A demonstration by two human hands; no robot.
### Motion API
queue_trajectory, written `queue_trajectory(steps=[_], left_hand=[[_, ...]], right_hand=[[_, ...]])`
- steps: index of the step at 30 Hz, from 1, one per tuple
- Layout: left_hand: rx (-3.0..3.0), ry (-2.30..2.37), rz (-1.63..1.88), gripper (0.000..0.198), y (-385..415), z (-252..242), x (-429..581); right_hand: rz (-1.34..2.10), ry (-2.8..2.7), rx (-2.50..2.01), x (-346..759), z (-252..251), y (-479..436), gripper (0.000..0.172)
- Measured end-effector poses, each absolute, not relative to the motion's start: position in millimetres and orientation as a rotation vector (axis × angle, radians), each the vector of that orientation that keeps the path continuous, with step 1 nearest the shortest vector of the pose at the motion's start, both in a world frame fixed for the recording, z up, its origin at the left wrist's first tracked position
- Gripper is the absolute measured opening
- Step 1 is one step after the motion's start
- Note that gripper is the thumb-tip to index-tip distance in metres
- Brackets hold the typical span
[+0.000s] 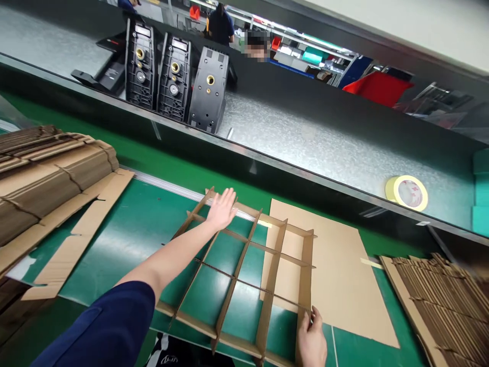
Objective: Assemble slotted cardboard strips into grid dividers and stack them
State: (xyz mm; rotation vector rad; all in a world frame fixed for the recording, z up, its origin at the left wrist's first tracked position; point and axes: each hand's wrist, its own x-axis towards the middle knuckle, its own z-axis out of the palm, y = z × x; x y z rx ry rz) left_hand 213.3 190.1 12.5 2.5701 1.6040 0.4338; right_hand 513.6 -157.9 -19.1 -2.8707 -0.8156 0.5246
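Note:
A cardboard divider grid of crossed strips stands on the green table, its right part over a flat cardboard sheet. My left hand rests on the grid's far edge near its far left corner, fingers stretched out and pointing away. At the near right, my right hand has its fingers and thumb around the grid's right outer strip. Several grid cells show the green table through them.
Bundled cardboard strips are piled at the left, with a loose slotted strip beside them. More strips lie at the right. Behind a ledge stand black plastic housings and a yellow tape roll. People are in the background.

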Motion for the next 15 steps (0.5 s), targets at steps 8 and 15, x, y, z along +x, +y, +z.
queue_trajectory(steps=[8,15], left_hand=[[2.372,1.583,0.172,0.069,202.2,2.5,235.7],[2.207,2.019,0.41,0.061,107.6,2.1,96.3]], right_hand=[[0.433,-0.889,-2.805,509.7,-17.9,-155.9,0.065],[0.255,-1.428,-2.557,539.0,-19.1,-158.0,0.051]])
